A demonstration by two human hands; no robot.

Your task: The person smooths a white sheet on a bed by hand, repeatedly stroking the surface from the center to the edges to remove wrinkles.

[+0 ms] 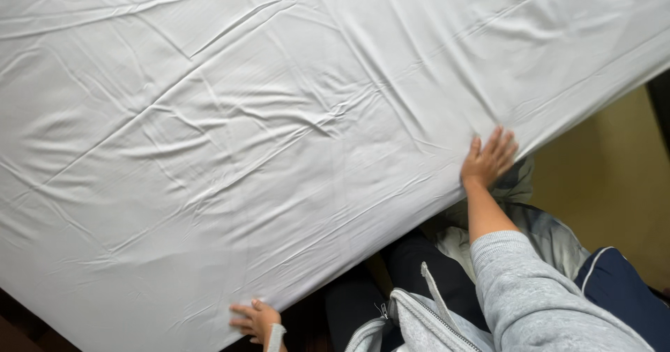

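A white, creased bed sheet [279, 129] covers a mattress that fills most of the view. My right hand [488, 159] lies flat with fingers spread on the sheet's near edge at the right. My left hand [255, 320] rests at the sheet's lower edge near the bottom of the view, fingers curled against the fabric; I cannot tell whether it grips the sheet. Both arms wear grey sleeves [537, 296].
Grey and dark blue bedding or clothing [558, 244] lies bunched beside the bed under my right arm. A tan floor [614, 177] shows at the right. Dark floor [21, 327] shows at the bottom left corner.
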